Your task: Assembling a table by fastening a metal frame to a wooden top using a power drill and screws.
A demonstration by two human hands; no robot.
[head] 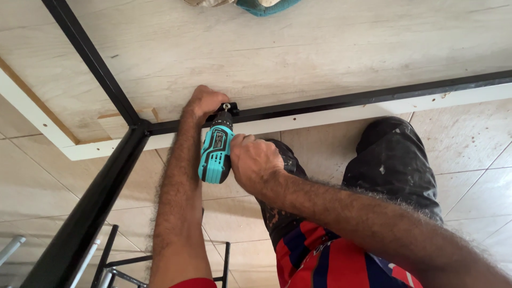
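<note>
Holding a small teal and black drill (216, 152), the right hand (256, 162) wraps its grip tight around the handle; the fingers are pressed together on it, close to the person's body. The drill points away from the person, and its tip meets a little black metal tab (228, 108) with a silver screw (226, 106) in it; the screw head looks nearly flat against the tab, so I think this screw is almost in, but I cannot tell if it is all the way tight.

Just past the drill, the left hand (205, 102) rests on the wood beside the tab; its fingers are curled and pressed down there, holding nothing that shows; it looks like it steadies the spot.

The tab sits on a long black metal bar (341, 101) that lies across the pale wooden tabletop (277, 48); the tabletop seems to be upside down, with a white edge (458, 96) along its near side; another black bar (90, 56) runs off toward the far left, and the two meet at a corner (137, 125) where a thick black leg (90, 208) comes toward the camera. No other tabs or screws show along the bars, so I cannot say how many are done or left.

Below is a pale tiled floor (469, 176); far off, at the top edge, a teal thing (264, 6) lies on the wood.
</note>
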